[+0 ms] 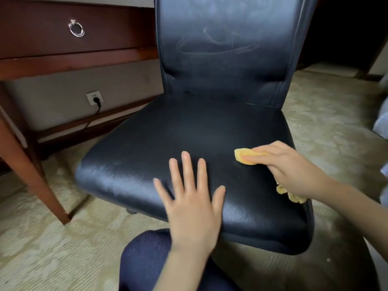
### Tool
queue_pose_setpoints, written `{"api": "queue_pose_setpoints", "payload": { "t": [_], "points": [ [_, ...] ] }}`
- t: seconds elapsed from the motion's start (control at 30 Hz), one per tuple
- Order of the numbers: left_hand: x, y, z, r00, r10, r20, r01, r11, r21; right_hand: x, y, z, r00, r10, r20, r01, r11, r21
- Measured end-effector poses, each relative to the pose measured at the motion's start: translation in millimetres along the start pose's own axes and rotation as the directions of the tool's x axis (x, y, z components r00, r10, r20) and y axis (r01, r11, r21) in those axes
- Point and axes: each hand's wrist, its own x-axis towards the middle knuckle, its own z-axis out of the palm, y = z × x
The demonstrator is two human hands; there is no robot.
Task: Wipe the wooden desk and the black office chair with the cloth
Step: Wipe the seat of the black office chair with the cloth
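While the left hand (190,198) lies flat on the front of the chair (168,131) seat, palm down, its fingers are straight and spread wide, pointing toward the backrest, and it holds nothing. Its forearm comes up from the bottom edge, over a knee (147,259) in dark blue cloth. The right hand (290,168) reaches in from the right with its forearm low across the seat's right edge. Its fingers point left and lie fairly straight on the cloth (244,157), pressing it to the seat; the thumb is hidden, so whether it hooks under is unclear.

The cloth is yellow and bunched. One end shows past the fingertips and another lump sticks out under the heel of the hand, by the seat's right edge. The chair is black and glossy, with pale smeared streaks across the backrest. Dark wood, the worktop (63,61) stands to its left, a ring pull (76,28) on its drawer.
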Motion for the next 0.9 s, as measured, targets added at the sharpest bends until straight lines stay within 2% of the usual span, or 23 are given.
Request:
{"api": "queue_pose_setpoints", "payload": {
  "t": [0.07,0.2,0.33,0.4,0.5,0.6,0.73,0.9],
  "points": [
    [-8,17,4,0.998,0.059,0.023,-0.059,0.998,-0.013,8,23,-3,0.998,0.056,-0.01,-0.056,0.998,-0.022],
    [-9,17,10,0.997,0.061,0.046,-0.061,0.998,-0.018,27,67,-7,0.983,0.178,0.043,-0.176,0.983,-0.046],
    [-8,10,15,0.995,0.103,0.008,-0.103,0.995,-0.006,38,70,1,0.932,0.333,-0.144,-0.324,0.942,0.086],
    [-8,6,15,0.994,0.109,0.0,-0.109,0.994,0.003,35,63,11,0.904,0.385,-0.186,-0.367,0.922,0.12],
    [-8,-5,11,0.993,0.118,-0.001,-0.118,0.993,0.011,22,49,16,0.909,0.373,-0.185,-0.349,0.925,0.151],
    [-8,-24,8,0.989,0.145,-0.016,-0.144,0.989,0.024,5,24,18,0.909,0.344,-0.235,-0.302,0.933,0.195],
    [-4,-57,2,0.994,0.107,-0.02,-0.106,0.993,0.054,-9,-16,25,0.897,0.304,-0.32,-0.228,0.94,0.252],
    [5,-104,-12,0.998,0.031,0.055,-0.038,0.989,0.14,-16,-69,33,0.926,0.257,-0.278,-0.18,0.945,0.274]
  ]
}}
